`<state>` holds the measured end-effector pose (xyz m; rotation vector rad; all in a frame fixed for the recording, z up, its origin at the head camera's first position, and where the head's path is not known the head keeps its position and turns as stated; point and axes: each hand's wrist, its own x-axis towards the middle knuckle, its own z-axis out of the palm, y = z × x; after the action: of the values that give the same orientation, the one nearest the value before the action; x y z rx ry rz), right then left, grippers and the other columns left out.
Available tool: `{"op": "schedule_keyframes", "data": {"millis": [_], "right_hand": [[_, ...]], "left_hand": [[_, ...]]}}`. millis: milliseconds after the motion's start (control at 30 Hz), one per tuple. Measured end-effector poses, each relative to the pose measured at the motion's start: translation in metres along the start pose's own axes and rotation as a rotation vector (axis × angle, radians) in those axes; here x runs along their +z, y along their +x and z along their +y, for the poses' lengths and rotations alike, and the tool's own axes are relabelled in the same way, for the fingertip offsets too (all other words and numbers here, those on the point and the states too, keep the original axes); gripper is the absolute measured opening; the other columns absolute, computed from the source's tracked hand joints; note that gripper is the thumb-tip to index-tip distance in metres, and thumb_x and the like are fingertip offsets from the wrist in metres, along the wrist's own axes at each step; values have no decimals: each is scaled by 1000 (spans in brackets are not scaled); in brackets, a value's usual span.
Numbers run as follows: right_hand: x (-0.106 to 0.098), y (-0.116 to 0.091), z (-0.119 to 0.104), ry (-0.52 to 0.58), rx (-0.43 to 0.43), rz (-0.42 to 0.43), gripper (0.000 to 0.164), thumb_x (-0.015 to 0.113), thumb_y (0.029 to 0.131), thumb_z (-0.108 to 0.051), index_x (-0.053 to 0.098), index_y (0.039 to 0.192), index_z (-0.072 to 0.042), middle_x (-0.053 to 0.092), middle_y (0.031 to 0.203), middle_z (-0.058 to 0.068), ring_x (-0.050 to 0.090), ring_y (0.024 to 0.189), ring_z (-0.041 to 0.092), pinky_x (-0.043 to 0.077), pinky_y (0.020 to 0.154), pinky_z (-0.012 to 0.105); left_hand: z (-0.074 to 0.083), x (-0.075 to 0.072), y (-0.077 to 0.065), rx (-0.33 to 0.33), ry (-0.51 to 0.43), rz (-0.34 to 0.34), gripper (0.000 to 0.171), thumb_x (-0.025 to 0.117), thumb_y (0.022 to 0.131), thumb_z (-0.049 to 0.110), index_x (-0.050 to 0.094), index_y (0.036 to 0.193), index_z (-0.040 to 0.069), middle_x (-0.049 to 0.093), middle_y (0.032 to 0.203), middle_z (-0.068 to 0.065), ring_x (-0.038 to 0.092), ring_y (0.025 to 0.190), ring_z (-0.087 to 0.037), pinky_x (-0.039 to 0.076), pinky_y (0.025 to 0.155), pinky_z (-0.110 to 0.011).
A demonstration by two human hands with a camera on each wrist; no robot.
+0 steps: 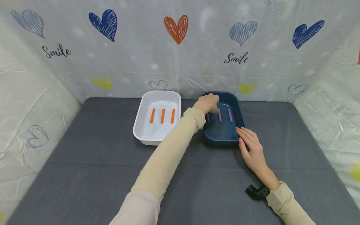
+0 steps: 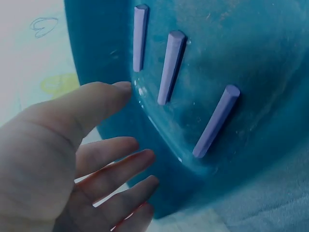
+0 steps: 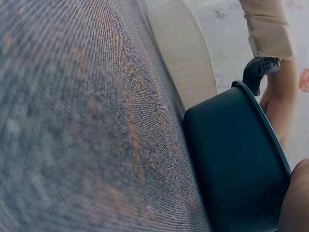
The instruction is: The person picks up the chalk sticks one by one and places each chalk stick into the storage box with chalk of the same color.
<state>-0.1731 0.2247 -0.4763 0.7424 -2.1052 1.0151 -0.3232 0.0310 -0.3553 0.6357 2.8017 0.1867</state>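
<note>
My left hand [image 1: 208,103] reaches over the far left part of a dark blue plastic tray [image 1: 220,134]. In the left wrist view its thumb and fingers are spread apart with nothing between them, beside the tray's wall. Three purple sticks like chalk [image 2: 215,123] lie apart in a row on the tray floor; in the head view the left purple stick [image 1: 207,117] is partly covered. At the tray's near right corner, my right hand [image 1: 253,150] touches the rim with its extended fingers. Only a small part of this hand shows in the right wrist view.
Left of the blue tray stands a white tray [image 1: 157,134] holding three orange sticks [image 1: 162,116] in a row. Both trays sit on a grey cloth-covered table [image 1: 92,175], near the heart-printed curtain [image 1: 135,62] at the back. A black band [image 1: 258,191] circles the right wrist.
</note>
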Motion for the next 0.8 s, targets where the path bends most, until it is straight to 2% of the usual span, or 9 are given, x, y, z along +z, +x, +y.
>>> {"op": "schedule_keyframes", "data": {"millis": [233, 433, 633, 800], "right_hand": [[1, 1, -1, 11, -7, 3, 33, 54, 96, 1, 64, 126, 8, 63, 129, 19, 53, 125, 37, 33, 114, 30], [2, 1, -2, 17, -10, 9, 31, 54, 97, 0, 64, 125, 10, 64, 127, 22, 53, 123, 40, 34, 114, 31], [1, 1, -3, 12, -3, 9, 32, 56, 95, 2, 64, 126, 8, 64, 127, 23, 53, 123, 40, 34, 113, 30], [-3, 6, -9, 15, 37, -5, 35, 59, 90, 9, 65, 125, 9, 64, 127, 21, 53, 122, 42, 34, 112, 27]], "left_hand": [[-13, -6, -7, 9, -44, 54, 37, 64, 97, 36, 62, 120, 8, 59, 115, -8, 56, 100, -20, 52, 87, -41], [-22, -9, -16, 28, -75, 55, 40, 62, 97, 36, 62, 125, 8, 59, 120, -7, 55, 101, -19, 51, 87, -39], [-29, -11, -28, 48, -24, 117, 45, 61, 98, 38, 62, 131, 7, 61, 125, -8, 57, 109, -20, 52, 89, -40], [-36, -10, -42, 71, 43, 178, 51, 60, 98, 40, 59, 137, 7, 59, 132, -10, 55, 119, -24, 48, 99, -41]]}}
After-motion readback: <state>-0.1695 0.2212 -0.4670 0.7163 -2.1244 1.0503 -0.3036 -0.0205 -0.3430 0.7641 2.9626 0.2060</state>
